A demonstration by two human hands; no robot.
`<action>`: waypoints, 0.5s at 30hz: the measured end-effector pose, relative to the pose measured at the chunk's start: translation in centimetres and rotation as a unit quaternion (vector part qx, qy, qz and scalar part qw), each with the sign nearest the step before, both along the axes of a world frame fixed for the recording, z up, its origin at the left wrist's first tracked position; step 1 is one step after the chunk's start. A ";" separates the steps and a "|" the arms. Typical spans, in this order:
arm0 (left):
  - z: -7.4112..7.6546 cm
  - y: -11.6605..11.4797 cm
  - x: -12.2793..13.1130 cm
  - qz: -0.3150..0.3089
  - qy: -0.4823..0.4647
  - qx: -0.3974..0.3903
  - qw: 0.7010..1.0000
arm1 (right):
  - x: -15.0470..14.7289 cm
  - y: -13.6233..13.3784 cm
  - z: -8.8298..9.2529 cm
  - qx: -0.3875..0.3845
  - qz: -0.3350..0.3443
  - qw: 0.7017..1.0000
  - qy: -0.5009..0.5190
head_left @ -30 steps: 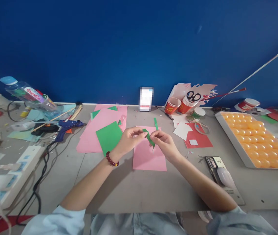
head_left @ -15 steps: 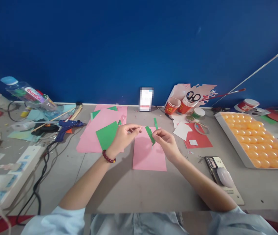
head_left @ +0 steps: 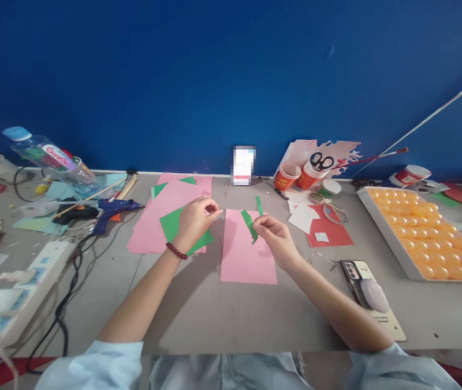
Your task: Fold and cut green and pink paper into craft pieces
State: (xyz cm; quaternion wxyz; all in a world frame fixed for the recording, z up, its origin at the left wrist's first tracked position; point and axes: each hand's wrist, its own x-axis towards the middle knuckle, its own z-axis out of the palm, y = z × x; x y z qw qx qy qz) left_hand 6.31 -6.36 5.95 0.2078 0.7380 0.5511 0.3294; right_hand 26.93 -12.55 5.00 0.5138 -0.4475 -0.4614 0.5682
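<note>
Between the thumb and fingers of my right hand is a torn strip of green paper, raised above a pink sheet. Another narrow green strip shows just beyond those fingertips, near the sheet's far edge. My left hand is pinched closed to the left of the pink sheet. Whatever its fingertips hold, if anything, is too small to make out. Under that hand lies a green paper sheet, on top of larger pink sheets.
A blue glue gun, a power strip and a tilted plastic bottle lie on the left. To the right are red paper cups, scissors, red paper, a phone and a tray of orange balls.
My left hand has moved left, away from the green strip and over the green sheet. My right hand stays almost still with the strip.
</note>
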 end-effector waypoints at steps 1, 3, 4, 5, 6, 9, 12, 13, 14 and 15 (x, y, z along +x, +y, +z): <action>-0.1 0.1 0.0 -0.003 0.010 0.000 1.000 | 0.0 0.0 0.0 0.000 0.000 1.000 -0.002; -0.5 0.2 -0.1 -0.001 0.022 -0.001 1.000 | 0.0 0.0 -0.1 0.003 -0.001 1.000 -0.007; -0.6 0.3 -0.2 0.002 0.027 -0.001 1.000 | 0.1 0.0 -0.2 0.004 -0.002 1.000 -0.011; -0.7 0.4 -0.3 0.005 0.031 -0.001 1.000 | 0.1 0.1 -0.2 0.004 -0.001 1.000 -0.013; -0.8 0.5 -0.3 0.007 0.033 -0.002 0.999 | 0.1 0.1 -0.2 0.003 -0.001 1.000 -0.014; -0.6 0.5 -0.4 0.007 0.019 -0.003 1.000 | 0.0 0.0 -0.1 -0.003 0.002 1.000 -0.011; 0.1 0.1 0.1 -0.040 -0.084 -0.053 0.994 | -0.1 0.0 0.0 -0.007 0.003 1.000 -0.006; 0.5 -0.2 0.4 -0.071 -0.130 -0.084 0.985 | -0.2 -0.1 0.0 -0.008 0.004 1.000 -0.005; 0.8 -0.6 0.7 -0.103 -0.171 -0.119 0.973 | -0.2 -0.1 0.0 -0.010 0.005 1.000 -0.004; 1.2 -1.0 1.1 -0.129 -0.199 -0.151 0.960 | -0.3 -0.2 0.0 -0.010 0.006 1.000 -0.002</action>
